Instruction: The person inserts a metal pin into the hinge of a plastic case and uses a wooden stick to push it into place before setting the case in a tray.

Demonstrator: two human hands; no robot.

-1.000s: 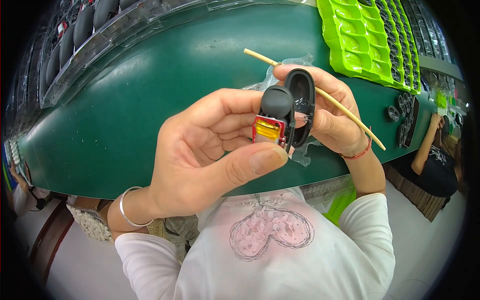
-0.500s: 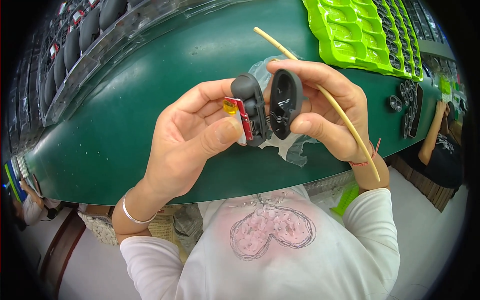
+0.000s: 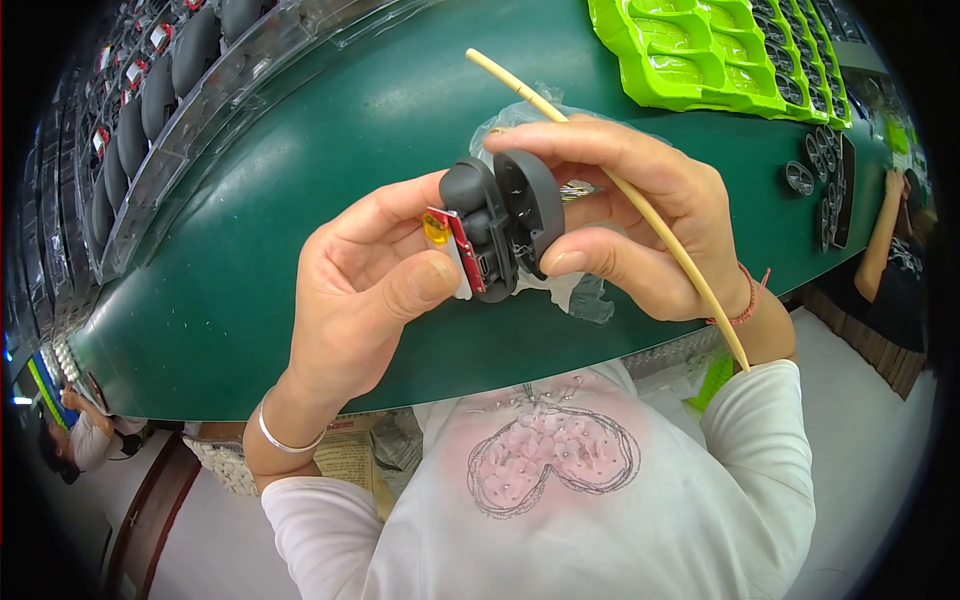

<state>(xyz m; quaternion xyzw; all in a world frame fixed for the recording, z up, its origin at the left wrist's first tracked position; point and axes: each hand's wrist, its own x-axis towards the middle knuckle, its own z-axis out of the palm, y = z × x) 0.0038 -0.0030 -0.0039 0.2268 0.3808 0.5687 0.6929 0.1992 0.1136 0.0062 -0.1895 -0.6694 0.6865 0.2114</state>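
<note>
While left hand (image 3: 345, 290) pinches black rounded plastic body (image 3: 467, 187) mid-frame and right hand (image 3: 690, 212) grips black oval plastic shell (image 3: 546, 205), I'd align both squarely, pressure light.

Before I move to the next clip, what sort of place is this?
Probably a small-electronics workshop: a red circuit board is held, a clear tray carries black shells, and a green tray holds dark parts.

black housing (image 3: 482, 228) in left hand (image 3: 350, 285), black cover (image 3: 542, 205) in right hand (image 3: 680, 210)
</note>
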